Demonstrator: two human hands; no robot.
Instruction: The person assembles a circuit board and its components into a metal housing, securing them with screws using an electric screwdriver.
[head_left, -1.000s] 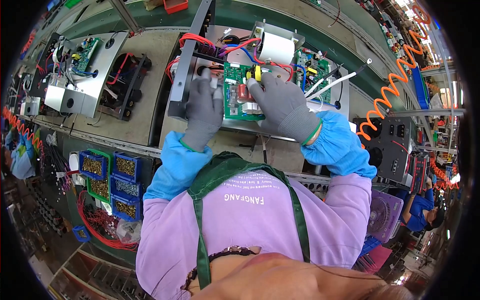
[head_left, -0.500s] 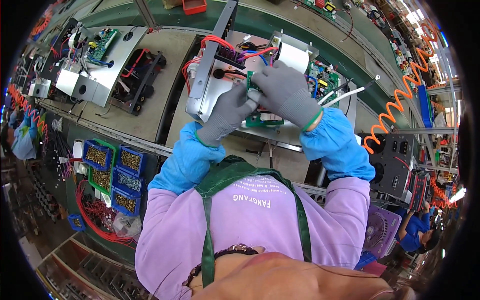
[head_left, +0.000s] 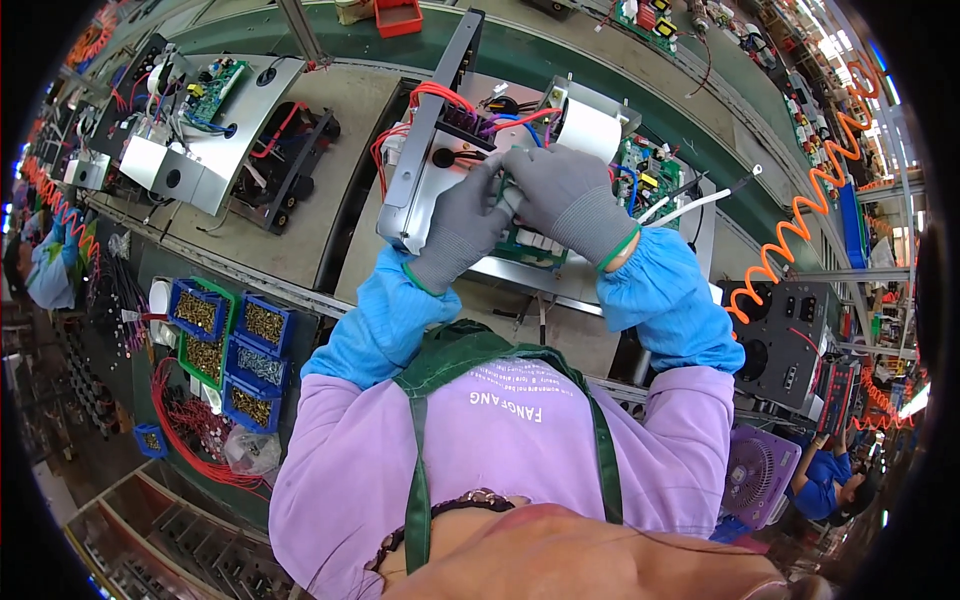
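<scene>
Green circuit board [head_left: 537,248] lies on the metal chassis [head_left: 437,183], right of its grey side panel [head_left: 432,128], partly covered. Left hand [head_left: 463,222] and right hand [head_left: 568,193], gloved, meet above it, fingers bent; I cannot tell what either grasps. White cable [head_left: 690,209] extends rightward.

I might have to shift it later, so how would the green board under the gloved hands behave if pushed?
The green board looks like a flat panel, so it's probably stiff and unlikely to roll. Bare white parts stand on it, so pushing against them could well damage something. The hands hide the rest.
</scene>
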